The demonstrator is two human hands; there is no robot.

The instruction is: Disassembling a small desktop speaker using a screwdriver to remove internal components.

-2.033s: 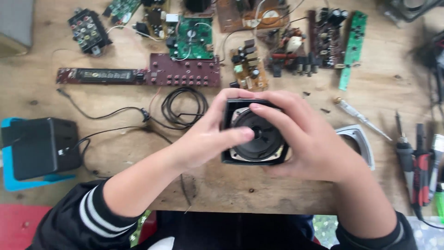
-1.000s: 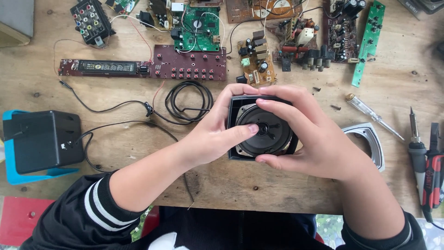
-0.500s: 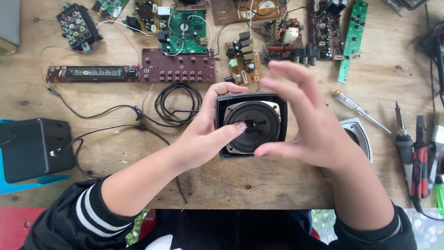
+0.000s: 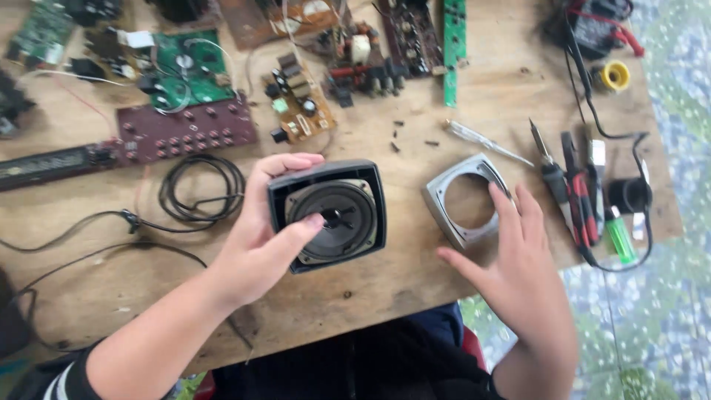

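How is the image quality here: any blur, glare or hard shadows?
Head view: even, soft daylight, no hard shadows; the left hand holding the black square speaker is fairly sharp; the right hand and grey plastic speaker frame look slightly smeared; far circuit boards soften.

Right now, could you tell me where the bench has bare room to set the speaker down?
Bare wood lies along the near edge, below the speaker and silver frame, and between them. The far side is crowded with circuit boards; hand tools fill the right.
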